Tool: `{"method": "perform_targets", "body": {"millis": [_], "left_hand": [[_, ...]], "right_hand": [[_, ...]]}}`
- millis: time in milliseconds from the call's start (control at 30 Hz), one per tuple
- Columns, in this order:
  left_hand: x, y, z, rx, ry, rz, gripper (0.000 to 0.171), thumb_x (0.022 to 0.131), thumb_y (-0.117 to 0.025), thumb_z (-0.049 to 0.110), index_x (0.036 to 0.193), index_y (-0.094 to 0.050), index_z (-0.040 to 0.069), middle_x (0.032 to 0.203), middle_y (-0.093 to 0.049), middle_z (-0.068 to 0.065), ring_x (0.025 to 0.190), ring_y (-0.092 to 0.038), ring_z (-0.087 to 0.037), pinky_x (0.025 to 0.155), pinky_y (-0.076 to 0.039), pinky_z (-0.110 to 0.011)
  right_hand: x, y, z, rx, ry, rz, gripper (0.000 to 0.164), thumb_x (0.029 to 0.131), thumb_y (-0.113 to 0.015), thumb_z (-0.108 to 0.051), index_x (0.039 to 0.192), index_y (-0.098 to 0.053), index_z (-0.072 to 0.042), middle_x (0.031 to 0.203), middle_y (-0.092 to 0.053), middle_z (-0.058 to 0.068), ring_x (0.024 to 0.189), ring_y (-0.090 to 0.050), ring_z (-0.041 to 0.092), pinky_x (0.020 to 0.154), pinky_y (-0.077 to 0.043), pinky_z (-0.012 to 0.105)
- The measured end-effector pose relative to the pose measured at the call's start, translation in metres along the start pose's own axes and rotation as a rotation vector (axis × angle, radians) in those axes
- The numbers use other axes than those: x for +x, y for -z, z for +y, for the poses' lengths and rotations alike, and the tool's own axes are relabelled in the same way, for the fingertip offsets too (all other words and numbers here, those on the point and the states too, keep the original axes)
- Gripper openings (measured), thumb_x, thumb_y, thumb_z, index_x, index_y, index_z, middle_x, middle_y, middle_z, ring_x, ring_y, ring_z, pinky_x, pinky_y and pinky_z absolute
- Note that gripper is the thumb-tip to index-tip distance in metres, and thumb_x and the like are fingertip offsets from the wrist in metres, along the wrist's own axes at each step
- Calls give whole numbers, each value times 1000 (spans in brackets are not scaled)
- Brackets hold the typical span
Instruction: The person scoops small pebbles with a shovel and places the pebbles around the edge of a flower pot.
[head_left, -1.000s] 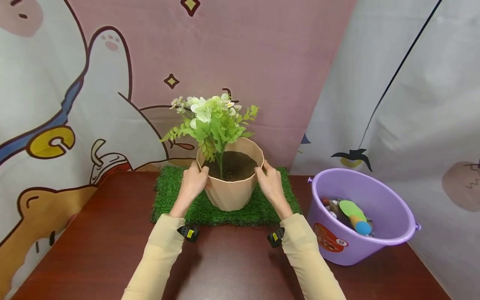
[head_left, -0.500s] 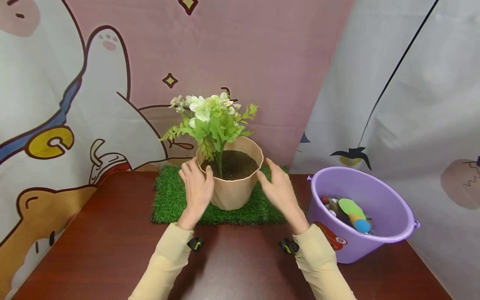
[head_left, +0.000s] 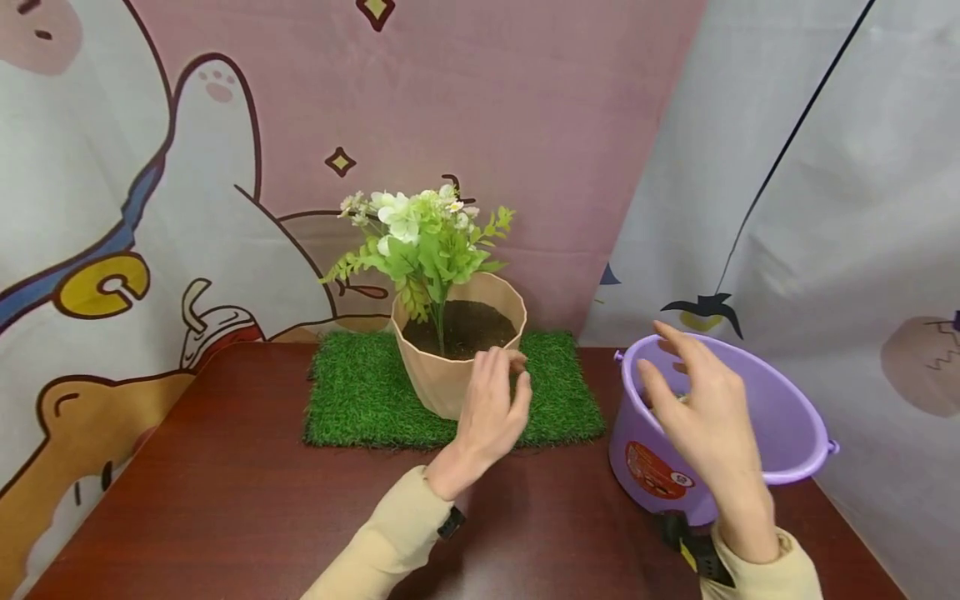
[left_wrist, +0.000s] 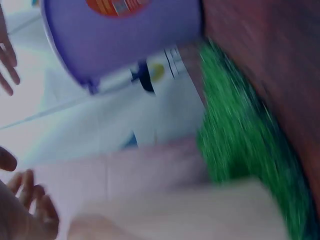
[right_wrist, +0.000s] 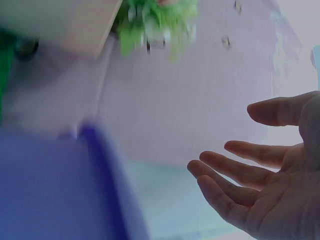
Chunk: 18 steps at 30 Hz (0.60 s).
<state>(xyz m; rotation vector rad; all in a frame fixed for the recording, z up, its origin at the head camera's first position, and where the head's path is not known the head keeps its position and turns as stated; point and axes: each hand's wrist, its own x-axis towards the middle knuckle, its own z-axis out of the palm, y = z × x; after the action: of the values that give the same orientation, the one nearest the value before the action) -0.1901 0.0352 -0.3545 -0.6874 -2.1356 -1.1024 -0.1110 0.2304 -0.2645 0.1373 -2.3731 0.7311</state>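
Observation:
A beige flower pot (head_left: 435,387) with dark soil (head_left: 476,325) stands on a green turf mat (head_left: 348,392). Leafy artificial flowers (head_left: 427,237) with white blooms rise from the soil, leaning left. My left hand (head_left: 491,412) hovers in front of the pot's right side, fingers loosely bent and holding nothing. Over the near left rim of a purple bucket (head_left: 783,417) is my right hand (head_left: 708,408), thumb and fingers spread with nothing between them. The right wrist view shows those relaxed fingers (right_wrist: 235,175) beside the blurred bucket. The hand hides most of the bucket's contents.
A dark red-brown table (head_left: 225,500) carries mat and bucket. Behind it hangs a pink and white cartoon cloth (head_left: 562,167), close to the pot and bucket. A red label (head_left: 652,471) marks the bucket's front.
Both hands have let go of the pot's rim and moved right. The left now crosses in front of the pot; the right has reached the bucket. The pot stays in place.

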Motion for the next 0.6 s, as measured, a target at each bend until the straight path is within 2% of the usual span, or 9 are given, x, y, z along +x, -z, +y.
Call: {"method": "perform_targets", "body": {"millis": [67, 100, 167, 200, 233, 300, 333, 400, 600], "left_hand": [[-1, -8, 11, -36, 51, -104, 15, 92, -50, 14, 103, -57, 7, 92, -59, -4, 88, -51, -19, 79, -43, -29], [-1, -12, 16, -55, 84, -156, 16, 93, -49, 16, 104, -57, 8, 93, -60, -3, 90, -51, -18, 80, -43, -28], [0, -19, 27, -90, 151, -248, 18, 94, -49, 21, 106, -57, 10, 97, -60, -2, 92, -51, -17, 81, -43, -26], [0, -23, 32, -108, 185, -288, 18, 95, -49, 24, 106, -57, 11, 97, -60, -1, 93, -51, -16, 81, -42, -25], [1, -27, 36, -124, 215, -321, 20, 95, -49, 26, 106, -57, 12, 97, -60, 0, 94, -52, -15, 81, -42, -24], [4, -35, 42, -147, 263, -378, 21, 94, -49, 30, 105, -57, 14, 96, -60, 2, 94, -52, -13, 80, -41, -21], [5, -39, 46, -155, 290, -405, 22, 94, -50, 33, 104, -57, 14, 97, -60, 3, 96, -53, -13, 80, -41, -21], [7, -48, 52, -159, 335, -448, 23, 93, -51, 37, 101, -57, 17, 95, -60, 6, 95, -52, -11, 79, -40, -19], [12, -71, 69, -123, 445, -510, 29, 87, -57, 48, 89, -58, 18, 87, -57, 7, 92, -47, -12, 73, -37, -22]], "right_hand": [[-2, 14, 13, -47, -51, 17, 45, 88, -61, -16, 132, -54, -5, 117, -63, 24, 100, -61, 43, 79, -47, 34], [-2, 20, 21, -74, -83, 24, 46, 89, -61, -17, 132, -53, -5, 118, -62, 25, 101, -60, 44, 80, -47, 35], [-2, 31, 39, -123, -151, 44, 46, 89, -60, -20, 133, -53, -5, 120, -62, 25, 101, -59, 45, 78, -43, 20], [-1, 36, 49, -150, -190, 37, 47, 90, -58, -23, 134, -52, -6, 121, -61, 26, 103, -58, 46, 79, -44, 21], [0, 41, 58, -167, -227, 26, 49, 91, -57, -25, 135, -51, -6, 123, -60, 26, 105, -57, 47, 82, -45, 24], [4, 49, 78, -204, -294, -16, 51, 93, -53, -27, 138, -47, -4, 127, -56, 30, 106, -54, 50, 88, -45, 42], [6, 52, 89, -226, -329, -46, 53, 93, -51, -30, 139, -45, -3, 128, -53, 31, 109, -52, 52, 89, -44, 44], [9, 57, 108, -262, -381, -120, 57, 95, -47, -32, 141, -40, 0, 132, -47, 35, 114, -45, 56, 89, -35, 62], [13, 61, 160, -369, -376, -314, 60, 95, -44, -34, 133, -39, 12, 127, -41, 44, 111, -37, 64, 87, -33, 67]]}}
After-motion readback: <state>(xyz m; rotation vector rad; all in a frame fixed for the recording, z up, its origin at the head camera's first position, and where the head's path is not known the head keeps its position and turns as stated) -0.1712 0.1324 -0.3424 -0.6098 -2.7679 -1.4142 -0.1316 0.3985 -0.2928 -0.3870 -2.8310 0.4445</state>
